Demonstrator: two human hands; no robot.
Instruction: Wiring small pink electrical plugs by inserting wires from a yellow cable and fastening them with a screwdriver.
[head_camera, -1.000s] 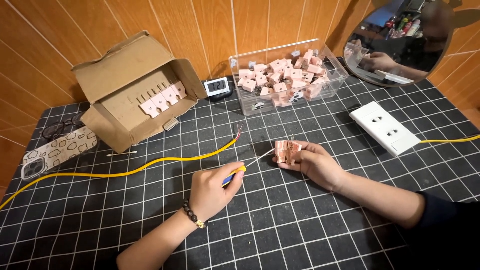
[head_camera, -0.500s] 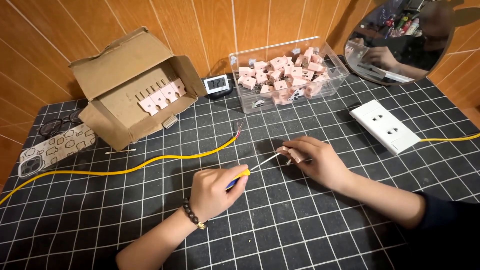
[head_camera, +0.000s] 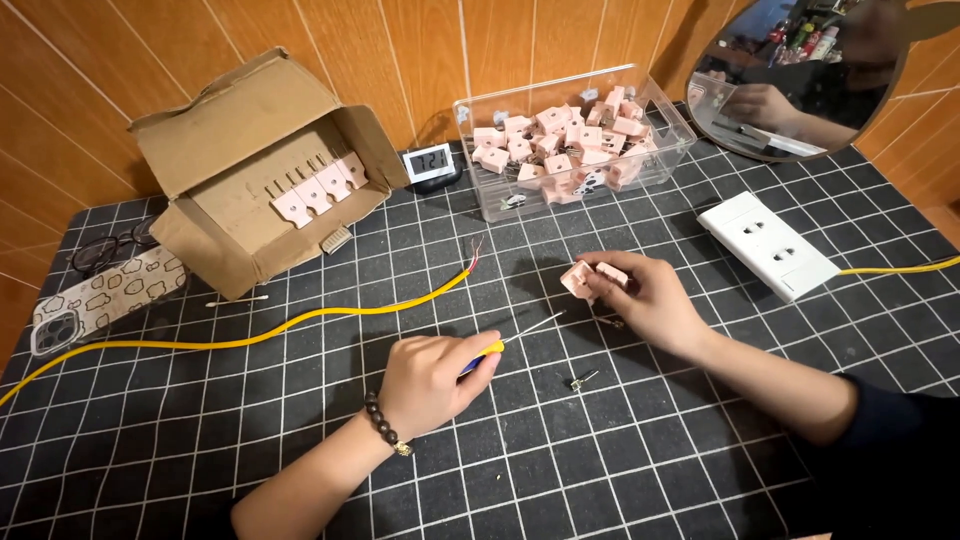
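Observation:
My left hand (head_camera: 432, 380) grips a small screwdriver (head_camera: 512, 337) with a yellow and blue handle; its thin shaft points up and right toward my right hand. My right hand (head_camera: 640, 297) holds a small pink plastic socket part (head_camera: 582, 277) just above the black gridded mat (head_camera: 300, 440). A loose screw (head_camera: 583, 379) lies on the mat between the hands, and another small one (head_camera: 612, 322) lies beside my right palm. The screwdriver tip is a short way left of the pink part, not touching it.
A yellow cable (head_camera: 300, 322) with bare wire ends runs across the mat. An open cardboard box (head_camera: 250, 175) holds pink parts; a clear bin (head_camera: 575, 150) holds several more. A white outlet block (head_camera: 768, 243), small clock (head_camera: 432, 162), phone (head_camera: 105, 298), glasses (head_camera: 100, 250) and mirror (head_camera: 800, 80) surround.
The screwdriver tip has drawn back from the pink part. My right hand has turned the part and lifted it slightly. A screw now lies on the mat between the hands.

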